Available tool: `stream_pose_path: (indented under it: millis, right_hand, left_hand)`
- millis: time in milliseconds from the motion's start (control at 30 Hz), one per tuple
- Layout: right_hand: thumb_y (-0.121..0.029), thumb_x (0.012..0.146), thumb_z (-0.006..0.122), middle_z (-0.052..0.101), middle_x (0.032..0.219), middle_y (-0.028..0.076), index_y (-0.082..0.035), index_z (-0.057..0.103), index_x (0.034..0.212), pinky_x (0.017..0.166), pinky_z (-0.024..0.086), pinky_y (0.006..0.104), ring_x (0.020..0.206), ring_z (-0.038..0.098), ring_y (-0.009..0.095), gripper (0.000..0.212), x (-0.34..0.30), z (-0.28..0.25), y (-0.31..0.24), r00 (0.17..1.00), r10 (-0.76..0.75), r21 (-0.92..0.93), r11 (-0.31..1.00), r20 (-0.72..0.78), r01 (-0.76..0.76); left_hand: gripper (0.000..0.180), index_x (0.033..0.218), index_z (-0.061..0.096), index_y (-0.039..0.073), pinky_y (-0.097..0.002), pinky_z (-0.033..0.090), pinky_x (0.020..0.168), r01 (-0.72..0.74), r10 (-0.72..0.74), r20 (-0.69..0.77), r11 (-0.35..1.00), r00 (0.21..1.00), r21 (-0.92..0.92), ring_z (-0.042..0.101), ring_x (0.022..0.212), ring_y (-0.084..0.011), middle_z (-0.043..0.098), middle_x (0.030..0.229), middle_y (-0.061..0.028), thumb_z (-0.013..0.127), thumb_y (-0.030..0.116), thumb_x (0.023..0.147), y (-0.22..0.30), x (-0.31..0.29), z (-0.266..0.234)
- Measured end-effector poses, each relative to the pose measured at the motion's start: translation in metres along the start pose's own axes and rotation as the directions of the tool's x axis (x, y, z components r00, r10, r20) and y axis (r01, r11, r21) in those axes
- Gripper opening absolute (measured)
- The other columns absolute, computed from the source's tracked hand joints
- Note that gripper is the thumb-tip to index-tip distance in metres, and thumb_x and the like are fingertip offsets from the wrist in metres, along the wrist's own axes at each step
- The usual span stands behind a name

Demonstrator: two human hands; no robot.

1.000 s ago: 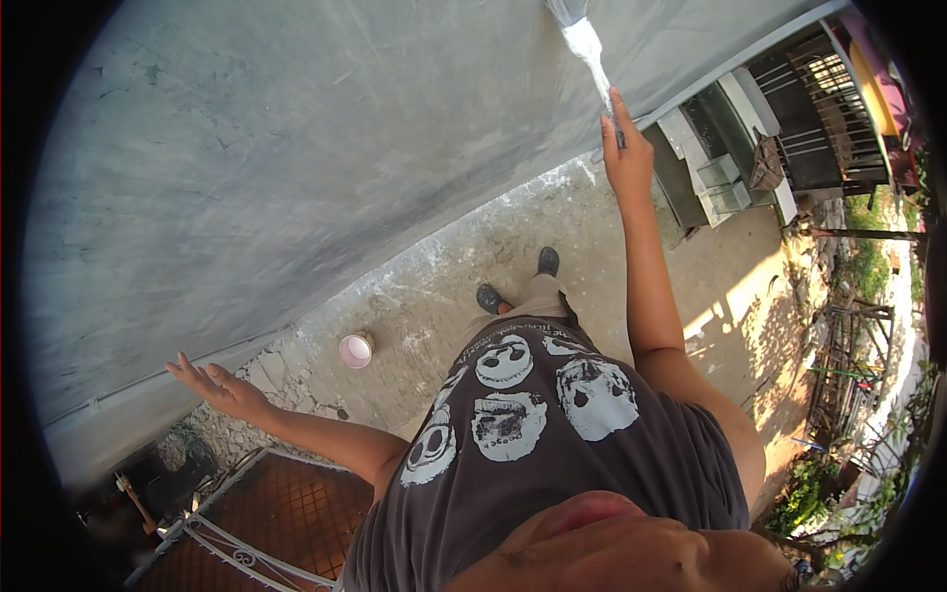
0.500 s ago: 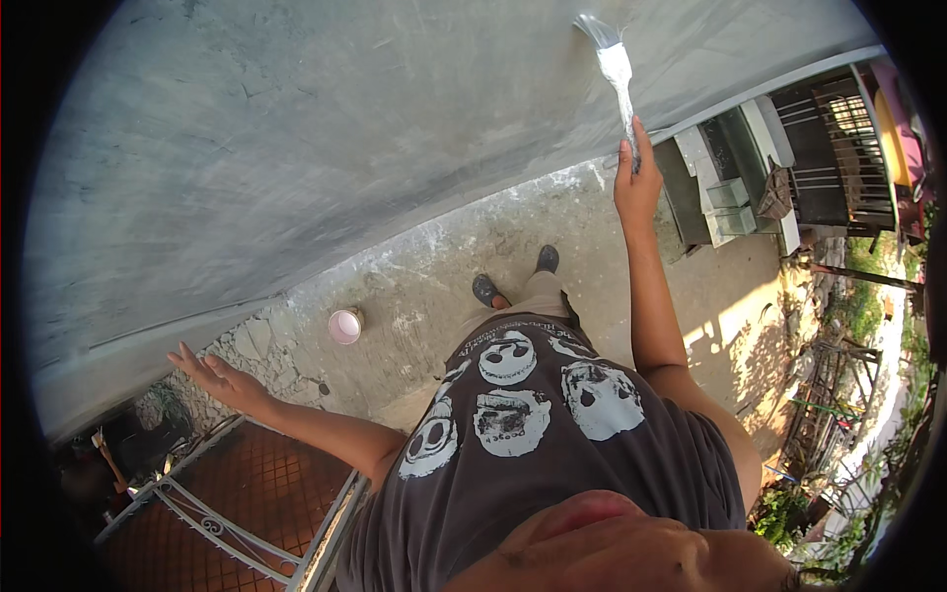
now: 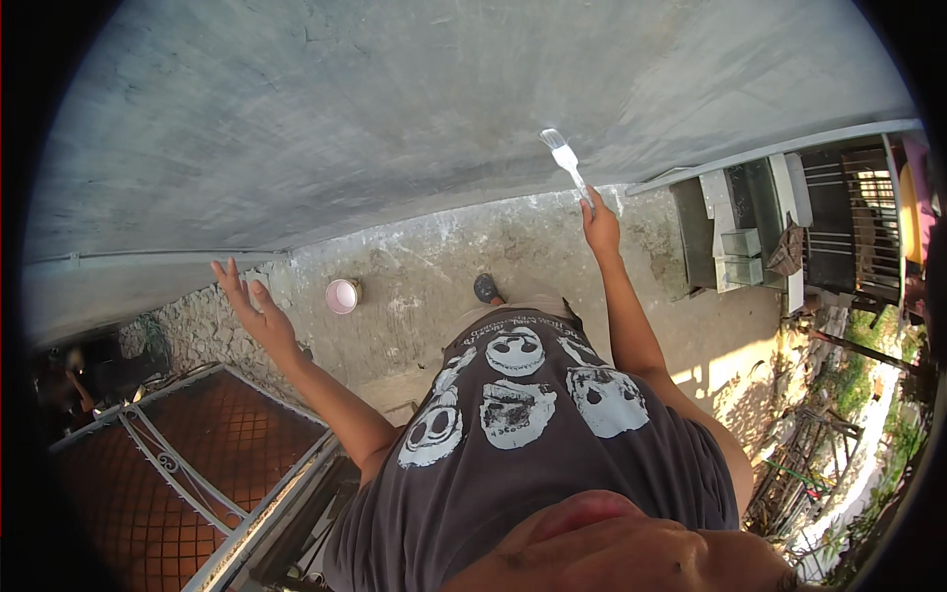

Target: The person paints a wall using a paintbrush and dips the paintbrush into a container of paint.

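AT THE WALL [image 3: 326,138]: BRUSH CONTROL

Ahead of your right hand [image 3: 601,232], the white brush [image 3: 565,158] shows against the lower part of the gray wall, bristles pointing up and slightly left. Your right fingers are wrapped around its handle. Whether the bristles touch the wall cannot be told from this view. Your left hand [image 3: 264,321] is raised to the side, fingers spread, gripping nothing.

1. Hold the handle firmly, but leave the wrist loose enough to turn.
2. Press lightly; the bristles should bend without splaying.
3. Overlap strokes, as the wall looks streaky.
4. Ease pressure near the base; a heavy stroke could mark the floor [image 3: 424,257].
5. Mind your footing: the pink tub [image 3: 342,295] stands on the floor to your left, well apart from the brush.
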State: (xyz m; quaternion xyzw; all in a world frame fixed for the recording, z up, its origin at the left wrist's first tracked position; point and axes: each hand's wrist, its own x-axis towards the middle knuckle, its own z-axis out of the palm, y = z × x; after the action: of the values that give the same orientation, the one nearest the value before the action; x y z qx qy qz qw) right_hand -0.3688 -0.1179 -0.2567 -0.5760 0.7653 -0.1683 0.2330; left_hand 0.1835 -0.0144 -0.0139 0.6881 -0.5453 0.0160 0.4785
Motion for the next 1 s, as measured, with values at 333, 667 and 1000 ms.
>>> stream_pose_path:
  millis: [333,667,1000]
  right_hand:
    - [-0.027,0.103,0.06,0.072,0.098,0.023,-0.006,0.057,0.134,0.071,0.055,0.0442,0.083,0.072,0.039,0.038,-0.013,-0.025,-0.057,0.916,-0.117,0.397,0.874,-0.384,0.279]
    - [-0.032,0.094,0.065,0.072,0.103,0.027,-0.001,0.066,0.114,0.086,0.054,0.0501,0.101,0.069,0.045,0.036,-0.055,0.172,0.123,0.957,0.193,0.171,0.958,0.217,-0.232]
    - [-0.03,0.097,0.066,0.062,0.072,0.005,0.002,0.068,0.111,0.048,0.046,0.0363,0.055,0.058,0.019,0.035,-0.09,0.205,0.185,0.772,0.2,0.038,0.96,0.603,-0.279]
  left_hand:
    - [0.082,0.154,0.038,-0.001,-0.0437,0.03,0.12,0.345,-0.489,0.85,0.846,0.198,0.407,0.027,0.151,-0.0434,0.013,0.165,-0.0331,0.055,0.058,0.1,-0.028,-0.286,0.106]
    - [0.076,0.15,0.048,0.004,-0.0426,0.031,0.12,0.506,-0.7,0.641,0.695,0.315,0.51,0.032,0.15,-0.0407,0.03,0.161,-0.0304,0.056,0.059,0.099,-0.045,-0.287,0.019]
    - [0.074,0.148,0.051,0.005,-0.0442,0.032,0.119,0.696,-0.782,0.489,0.596,0.387,0.402,0.031,0.15,-0.0404,0.029,0.161,-0.0301,0.058,0.059,0.098,-0.05,-0.336,-0.024]
